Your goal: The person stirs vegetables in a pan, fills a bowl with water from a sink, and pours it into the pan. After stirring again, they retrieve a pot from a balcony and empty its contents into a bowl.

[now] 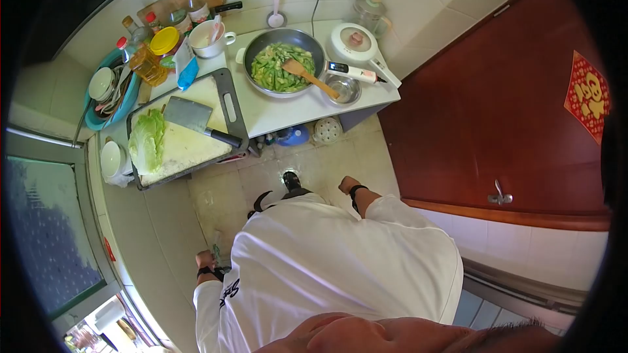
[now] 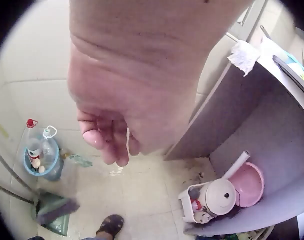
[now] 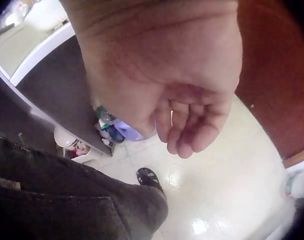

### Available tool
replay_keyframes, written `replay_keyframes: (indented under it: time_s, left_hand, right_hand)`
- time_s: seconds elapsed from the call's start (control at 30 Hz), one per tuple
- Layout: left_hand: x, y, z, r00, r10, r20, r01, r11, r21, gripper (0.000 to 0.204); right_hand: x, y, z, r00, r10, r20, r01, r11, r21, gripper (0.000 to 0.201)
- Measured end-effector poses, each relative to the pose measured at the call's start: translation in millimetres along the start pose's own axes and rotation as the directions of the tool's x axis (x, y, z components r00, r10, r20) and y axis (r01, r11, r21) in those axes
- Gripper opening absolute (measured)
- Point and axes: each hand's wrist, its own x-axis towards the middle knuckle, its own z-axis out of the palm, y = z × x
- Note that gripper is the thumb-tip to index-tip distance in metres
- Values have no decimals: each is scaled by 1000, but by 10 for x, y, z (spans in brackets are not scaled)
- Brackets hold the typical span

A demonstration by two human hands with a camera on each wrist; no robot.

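Note:
Low at the person's side hangs the left hand [image 1: 205, 260], its fingers loosely curled around nothing. The left wrist view shows that hand [image 2: 127, 110] from the palm side, above the floor. On the other side, the right hand [image 1: 348, 185] also hangs loose and holds nothing; its palm [image 3: 177, 85] fills the upper right wrist view. Ahead on the counter, a frying pan [image 1: 246, 59] contains cut green vegetables [image 1: 275, 73] with a wooden spatula [image 1: 307, 77] lying across them. A cleaver [image 1: 190, 114] and a leafy cabbage piece [image 1: 148, 140] lie on the cutting board [image 1: 190, 150].
A lidded white pot [image 1: 352, 42] and a metal bowl [image 1: 345, 90] stand right of the pan. Bottles [image 1: 147, 65] and a blue basin of dishes [image 1: 98, 114] are at left. A red-brown door [image 1: 484, 117] borders the right. On the floor are a dustpan [image 2: 54, 215] and pink basin [image 2: 249, 185].

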Motion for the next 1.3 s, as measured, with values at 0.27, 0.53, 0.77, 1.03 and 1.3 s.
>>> replay_keyframes:
  time_s: [0.27,0.53,0.77,1.03,1.3]
  left_hand:
    - [-477,1130,-234,956,-57,-288,-135,787,-603,12]
    - [-507,1400,-196,899,99,-426,-317,819,-478,22]
    - [-761,975,-37,953,-193,-234,-43,677,-734,14]
    - [-617,881,221,948,-180,-263,-111,587,-802,14]
    - [-722,1132,348,963,-96,-254,-113,709,-696,16]
  right_hand:
    - [87,-546,189,962,-273,11,271,958,92,29]
    - [366,-1045,66,769,-591,-244,623,778,79,25]
    - [386,-721,112,864,-474,-168,477,879,-23,26]
    - [112,-585,-29,975,-186,123,197,977,-85,26]
    - [285,-793,18,870,-485,-91,483,874,-42,28]
